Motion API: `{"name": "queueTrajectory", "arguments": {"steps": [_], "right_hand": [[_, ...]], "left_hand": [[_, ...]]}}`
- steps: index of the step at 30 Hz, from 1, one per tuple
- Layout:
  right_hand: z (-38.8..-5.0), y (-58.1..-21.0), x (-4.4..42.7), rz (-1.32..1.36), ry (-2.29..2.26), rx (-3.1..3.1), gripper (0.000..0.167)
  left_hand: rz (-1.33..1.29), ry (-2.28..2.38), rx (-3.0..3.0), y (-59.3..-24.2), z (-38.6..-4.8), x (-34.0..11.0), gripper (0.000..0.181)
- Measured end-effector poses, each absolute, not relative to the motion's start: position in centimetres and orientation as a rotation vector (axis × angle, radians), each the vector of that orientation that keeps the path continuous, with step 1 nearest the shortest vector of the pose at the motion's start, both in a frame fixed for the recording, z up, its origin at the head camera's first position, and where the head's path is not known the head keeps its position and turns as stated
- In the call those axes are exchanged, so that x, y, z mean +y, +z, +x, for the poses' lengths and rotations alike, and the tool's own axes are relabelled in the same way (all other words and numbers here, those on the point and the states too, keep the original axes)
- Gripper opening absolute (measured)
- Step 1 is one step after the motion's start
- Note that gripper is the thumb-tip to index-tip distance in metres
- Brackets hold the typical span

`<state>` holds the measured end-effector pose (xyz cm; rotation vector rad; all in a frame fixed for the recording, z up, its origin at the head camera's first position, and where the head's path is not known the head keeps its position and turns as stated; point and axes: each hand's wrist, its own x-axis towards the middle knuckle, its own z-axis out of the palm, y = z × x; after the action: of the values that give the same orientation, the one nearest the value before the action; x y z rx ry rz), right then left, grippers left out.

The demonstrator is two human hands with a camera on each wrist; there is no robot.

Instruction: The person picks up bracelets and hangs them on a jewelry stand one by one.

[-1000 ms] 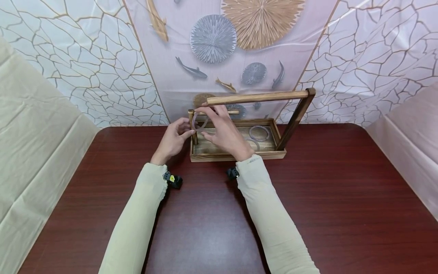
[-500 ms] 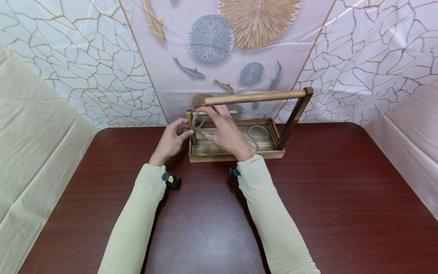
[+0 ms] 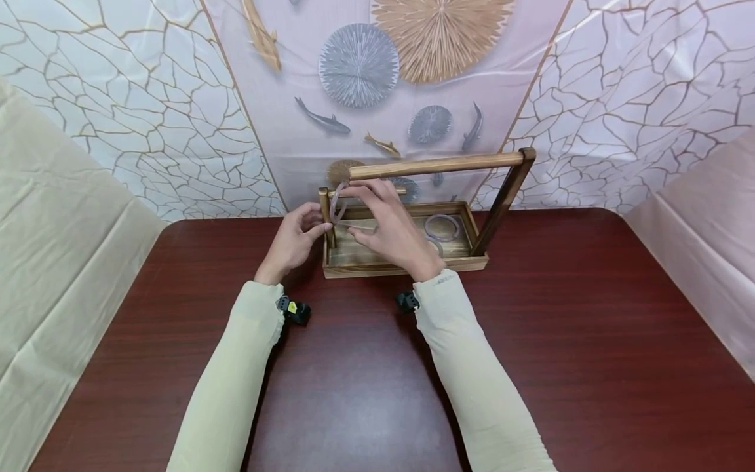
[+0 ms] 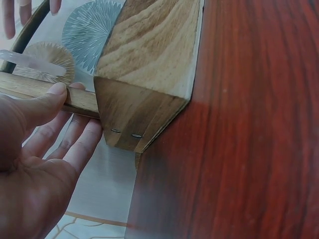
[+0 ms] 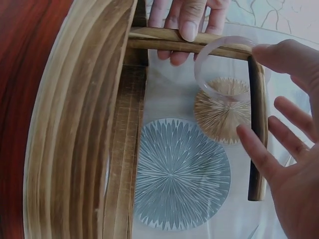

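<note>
Left hand [image 3: 295,239] pinches the wooden post [image 5: 159,40]; just beside it, right hand [image 3: 389,226] holds the pale ring [image 5: 198,74] at its fingertips, though whether that circles the short bar [image 5: 258,169] is hard to tell. Right of that hand, rings [image 3: 442,240] lie in the tray [image 3: 377,270].

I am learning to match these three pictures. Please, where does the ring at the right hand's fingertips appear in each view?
Head: the ring is left of centre, slightly above the middle.
Left wrist: the ring is at upper left, nearly edge-on.
Right wrist: the ring is at upper right, its round shape showing.
Shared landmark: the short wooden post that the left hand pinches.
</note>
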<state>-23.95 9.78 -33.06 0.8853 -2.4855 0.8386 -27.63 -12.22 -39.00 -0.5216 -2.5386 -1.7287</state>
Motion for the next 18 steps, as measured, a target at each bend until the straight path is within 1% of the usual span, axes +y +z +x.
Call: {"name": "queueTrajectory", "arguments": {"steps": [3,10,18], "right_hand": [[-23.9,-33.0,10.0,0.9,0.825,-2.476,0.057],[-23.6,-32.5,10.6,0.937,0.779,-2.504,0.058],[-23.4,-31.9,11.3,1.011,0.664,-2.535,0.052]], "left_hand": [[-0.515,-1.728,-2.541,-39.0,-27.7,-12.2,0.026],[-0.512,-1.725,-2.55,-38.9,-27.7,-12.2,0.026],[-0.508,-1.716,-2.548,-38.9,-27.7,-12.2,0.027]]}}
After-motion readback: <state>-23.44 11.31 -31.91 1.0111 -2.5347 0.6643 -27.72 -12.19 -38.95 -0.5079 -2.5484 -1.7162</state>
